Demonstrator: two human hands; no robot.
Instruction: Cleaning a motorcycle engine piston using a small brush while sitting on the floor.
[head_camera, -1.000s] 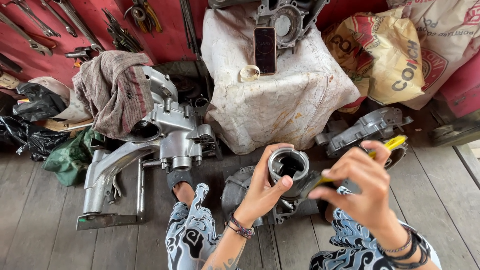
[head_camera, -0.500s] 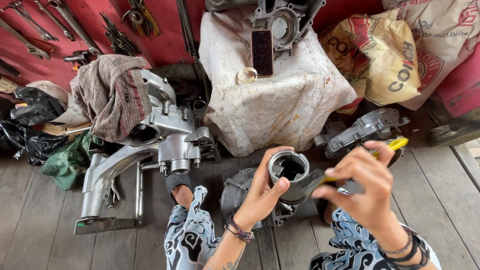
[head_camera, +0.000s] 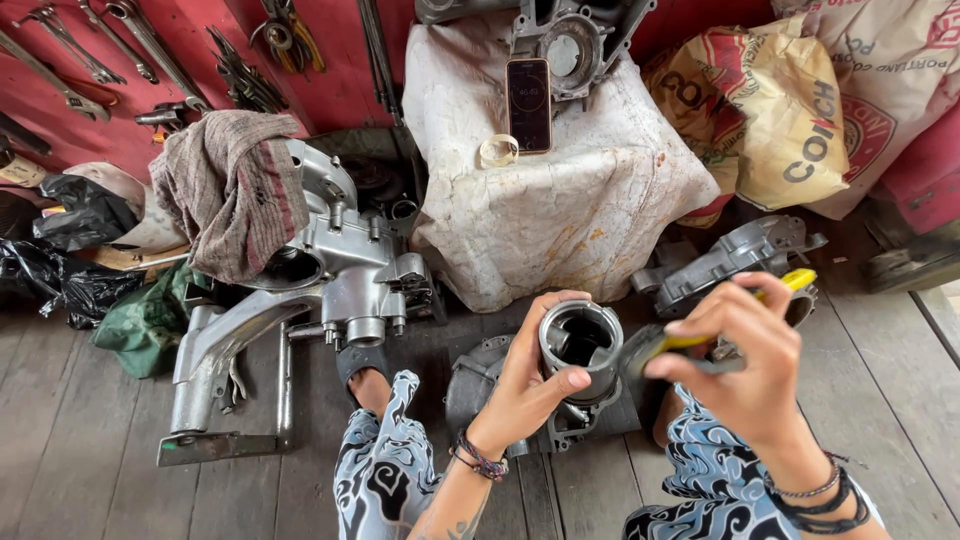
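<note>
Head view: your left hand (head_camera: 525, 385) grips the engine cylinder (head_camera: 580, 345) while your right hand (head_camera: 745, 350), closed on a yellow-handled brush (head_camera: 700, 335), cleans its outer wall.

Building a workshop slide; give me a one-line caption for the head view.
Left hand steadies a metal cylinder while the right hand works it with a yellow-handled tool.

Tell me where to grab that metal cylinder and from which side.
Grip the metal cylinder around its round outer wall, coming from its left, as the left hand does. Its open bore faces up, and the right hand holds a yellow-handled tool at its right.
</note>
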